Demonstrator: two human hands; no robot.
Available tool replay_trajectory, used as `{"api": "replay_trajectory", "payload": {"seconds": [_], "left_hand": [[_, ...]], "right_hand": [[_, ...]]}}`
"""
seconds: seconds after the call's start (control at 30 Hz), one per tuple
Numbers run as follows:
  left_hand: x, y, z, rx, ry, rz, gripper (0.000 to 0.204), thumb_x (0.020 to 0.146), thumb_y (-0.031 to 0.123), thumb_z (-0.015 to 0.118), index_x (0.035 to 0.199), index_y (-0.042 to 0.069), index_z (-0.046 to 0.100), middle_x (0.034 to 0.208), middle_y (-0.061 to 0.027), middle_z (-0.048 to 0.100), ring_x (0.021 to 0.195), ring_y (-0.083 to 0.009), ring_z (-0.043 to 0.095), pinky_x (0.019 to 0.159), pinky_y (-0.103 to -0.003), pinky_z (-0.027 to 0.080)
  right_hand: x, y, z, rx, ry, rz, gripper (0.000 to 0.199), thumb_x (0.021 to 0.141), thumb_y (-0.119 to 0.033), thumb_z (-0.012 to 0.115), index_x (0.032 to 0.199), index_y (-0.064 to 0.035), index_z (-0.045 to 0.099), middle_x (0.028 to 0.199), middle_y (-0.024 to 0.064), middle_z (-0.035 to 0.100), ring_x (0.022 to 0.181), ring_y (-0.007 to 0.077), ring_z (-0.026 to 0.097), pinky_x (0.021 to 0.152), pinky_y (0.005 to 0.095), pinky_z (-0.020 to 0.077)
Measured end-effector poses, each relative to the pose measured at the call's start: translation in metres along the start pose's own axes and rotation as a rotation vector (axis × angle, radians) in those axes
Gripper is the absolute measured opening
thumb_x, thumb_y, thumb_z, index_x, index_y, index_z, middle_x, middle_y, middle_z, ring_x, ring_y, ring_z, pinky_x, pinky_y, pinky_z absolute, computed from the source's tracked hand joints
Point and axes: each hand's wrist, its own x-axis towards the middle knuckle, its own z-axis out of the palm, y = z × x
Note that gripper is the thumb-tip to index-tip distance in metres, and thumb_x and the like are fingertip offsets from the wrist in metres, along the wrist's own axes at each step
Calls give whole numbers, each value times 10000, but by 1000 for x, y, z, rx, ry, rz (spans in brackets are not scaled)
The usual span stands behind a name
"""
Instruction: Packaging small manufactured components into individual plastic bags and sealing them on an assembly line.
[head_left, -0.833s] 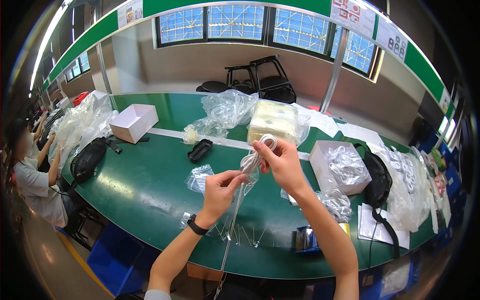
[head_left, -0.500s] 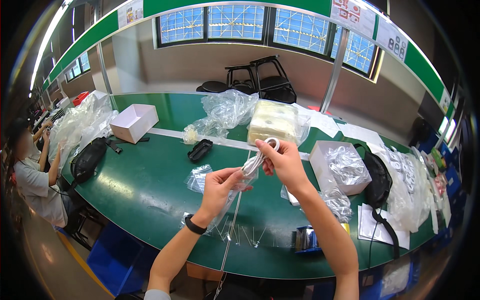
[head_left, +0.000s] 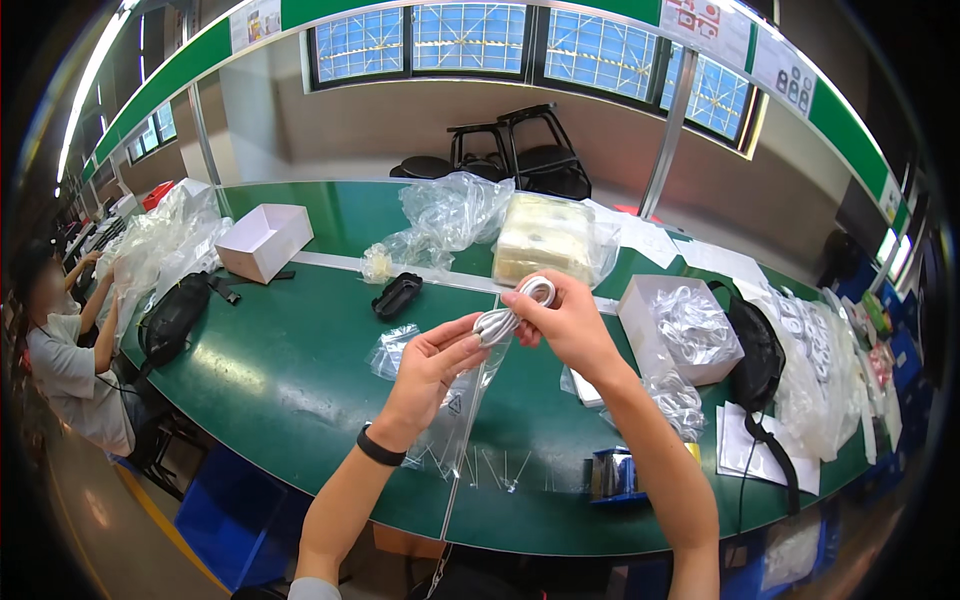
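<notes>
A coiled white cable (head_left: 497,325) is held up between my two hands over the middle of the green table. My right hand (head_left: 565,325) closes round the looped end at the upper right. My left hand (head_left: 432,375), with a black wristband below it, pinches the coil's lower left end between thumb and fingers. From below my left hand hangs a clear plastic bag (head_left: 455,405); whether the fingers grip it is hard to see. Past my left fingers lie small clear bags (head_left: 395,345) and a black plastic case (head_left: 398,296).
To the right stands a white box (head_left: 640,320) filled with bagged white cables, with a black pouch (head_left: 755,358) beside it. Thin wire ties (head_left: 490,470) lie near the front edge by a blue bin (head_left: 612,475). A person (head_left: 75,350) works at the far left.
The cable coil has tilted flatter and its near end has come up. My left hand has shifted up slightly, and the clear bag now hangs more visibly below it.
</notes>
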Motion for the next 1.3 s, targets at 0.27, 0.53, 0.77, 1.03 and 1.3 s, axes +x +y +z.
{"api": "replay_trajectory", "payload": {"seconds": [0.27,0.53,0.77,1.03,1.3], "left_hand": [[4,2,-10,-131,-7,-70,390,996,84,619,1368,-22,569,1255,-127,676,1122,-166,678,949,-275,573],[5,0,-8,-38,-11,-45,360,1000,60,597,1351,-21,586,1256,-146,678,1099,-182,689,944,-291,583],[4,-9,-3,242,-5,82,334,1004,26,580,1331,-42,597,1232,-150,686,1100,-197,688,964,-330,586],[5,-12,-2,252,-4,91,322,1010,7,560,1324,-59,589,1222,-144,689,1080,-185,691,952,-317,588],[4,-8,-8,76,57,-122,338,1007,27,565,1340,-36,563,1249,-150,676,1097,-188,686,941,-293,583]], "right_hand": [[1,-5,-10,-212,-167,-5,226,944,-198,719,1007,-16,601,808,50,670,710,94,646,643,246,522],[-2,-2,-12,-303,-199,-4,217,954,-194,703,1033,-28,588,819,55,668,709,98,645,639,250,509],[-8,-10,-8,-422,-192,16,200,957,-166,690,1040,-33,566,819,71,654,707,108,632,626,258,497],[-21,-13,-3,-613,-177,-358,190,927,-109,693,1034,-34,554,881,123,646,770,222,657,683,328,518],[-34,12,7,-1196,-180,-1012,204,850,-134,735,900,-56,554,837,66,558,747,222,611,656,355,512]]}}
